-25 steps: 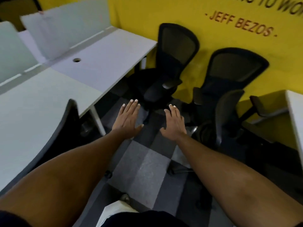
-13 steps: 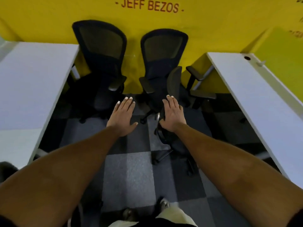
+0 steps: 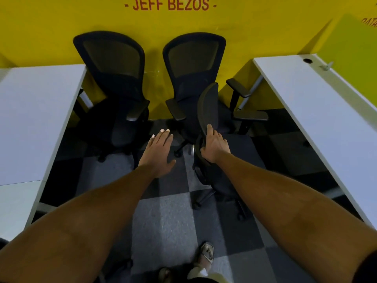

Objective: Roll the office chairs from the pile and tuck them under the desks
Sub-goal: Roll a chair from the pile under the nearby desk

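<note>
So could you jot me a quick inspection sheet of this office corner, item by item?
Surface: grey checkered carpet floor, bare in the middle.
Job's things: near chair turned sideways in the aisle; left chair and right chair against the yellow wall; left desk and right desk white, tops bare.
Clutter: nothing seen.
Hands: right hand grips the near chair's backrest edge; left hand open, fingers spread, touching nothing.
Cables: nothing seen; cable hole in the right desk.
Surroundings: red lettering on the wall.

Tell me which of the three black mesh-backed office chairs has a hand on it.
The nearest black office chair, turned side-on, with the right hand closed on its backrest edge. The two chairs by the yellow wall stand untouched.
</note>
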Available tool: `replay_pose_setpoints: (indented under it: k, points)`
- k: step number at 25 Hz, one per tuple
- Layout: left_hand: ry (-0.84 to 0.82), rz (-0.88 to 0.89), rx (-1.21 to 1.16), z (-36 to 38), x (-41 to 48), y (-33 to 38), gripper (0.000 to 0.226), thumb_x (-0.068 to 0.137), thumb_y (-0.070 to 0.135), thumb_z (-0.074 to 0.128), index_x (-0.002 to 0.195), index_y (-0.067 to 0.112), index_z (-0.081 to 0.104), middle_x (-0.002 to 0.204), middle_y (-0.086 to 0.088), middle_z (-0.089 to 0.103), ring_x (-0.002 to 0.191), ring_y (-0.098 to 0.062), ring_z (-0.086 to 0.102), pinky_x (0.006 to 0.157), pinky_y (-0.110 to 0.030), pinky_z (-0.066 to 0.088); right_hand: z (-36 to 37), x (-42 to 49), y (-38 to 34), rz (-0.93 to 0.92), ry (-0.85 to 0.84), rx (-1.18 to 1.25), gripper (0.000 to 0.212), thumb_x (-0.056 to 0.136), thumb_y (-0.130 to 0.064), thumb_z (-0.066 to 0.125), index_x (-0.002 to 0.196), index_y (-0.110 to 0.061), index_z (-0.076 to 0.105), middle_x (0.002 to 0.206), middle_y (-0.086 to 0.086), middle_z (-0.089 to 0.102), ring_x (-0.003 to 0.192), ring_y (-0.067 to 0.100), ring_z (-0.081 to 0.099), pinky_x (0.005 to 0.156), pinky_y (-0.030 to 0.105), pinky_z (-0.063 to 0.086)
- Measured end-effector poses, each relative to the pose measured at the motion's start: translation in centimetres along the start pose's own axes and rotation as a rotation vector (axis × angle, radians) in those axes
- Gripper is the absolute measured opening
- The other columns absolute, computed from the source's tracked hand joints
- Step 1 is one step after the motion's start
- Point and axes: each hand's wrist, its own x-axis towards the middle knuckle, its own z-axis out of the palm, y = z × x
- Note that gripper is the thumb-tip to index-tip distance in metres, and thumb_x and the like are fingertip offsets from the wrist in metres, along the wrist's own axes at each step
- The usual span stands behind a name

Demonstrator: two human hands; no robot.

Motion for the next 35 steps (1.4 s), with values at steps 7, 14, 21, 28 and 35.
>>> replay_pose_setpoints:
  k: [7,14,21,28,35]
  points:
    - [-0.069,-0.037,0.040,2.4,2.2,1.4,0.097,0.097,0.051,0.064,0.167,0.009,0.012,0.176,-0.009,0.002,0.162,-0.026,-0.007,0.132,-0.045,0.002,0.8,2.6,-0.5,0.051,-0.041,-0.013,0.089,0.094,-0.018,0.071,0.158,-0.002,0.011,0.148,0.023,0.044,0.131,0.041,0.054,0.100,0.047,0.054]
    - [-0.036,0.032,-0.080,2.6,8.3,8.6,0.093,0.094,0.032,0.072,0.166,0.008,0.018,0.175,-0.012,0.009,0.163,-0.029,-0.001,0.131,-0.048,0.008,-2.5,0.9,3.1,0.037,-0.316,-0.137,0.095,0.088,-0.021,0.077,0.159,-0.009,0.016,0.146,0.019,0.051,0.130,0.042,0.053,0.095,0.047,0.050]
    - [-0.185,0.289,0.033,3.4,12.5,13.6,0.089,0.084,0.045,0.075,0.159,0.015,0.037,0.162,-0.009,0.038,0.156,-0.030,0.025,0.130,-0.053,0.004,-4.7,-2.8,10.9,0.131,-0.685,-0.291,0.066,0.068,-0.024,0.093,0.125,-0.012,0.061,0.115,0.009,0.065,0.098,0.031,0.067,0.090,0.045,0.060]
    - [-0.178,0.418,0.244,3.5,12.9,16.4,0.026,0.077,0.034,0.075,0.092,0.032,0.053,0.094,0.009,0.061,0.098,-0.018,0.059,0.098,-0.033,0.040,-2.9,-6.9,13.5,-0.042,-0.212,-0.110,0.045,0.082,-0.032,0.075,0.118,-0.021,0.050,0.109,0.007,0.063,0.094,0.032,0.062,0.075,0.040,0.048]
    - [-0.185,0.455,0.277,3.0,10.4,17.5,0.023,0.081,0.032,0.072,0.085,0.033,0.049,0.084,0.011,0.054,0.091,-0.017,0.057,0.088,-0.032,0.040,-0.2,-10.1,12.8,0.129,-0.027,-0.142,0.037,0.083,-0.019,0.075,0.113,-0.019,0.055,0.103,0.008,0.067,0.093,0.034,0.065,0.071,0.039,0.045]
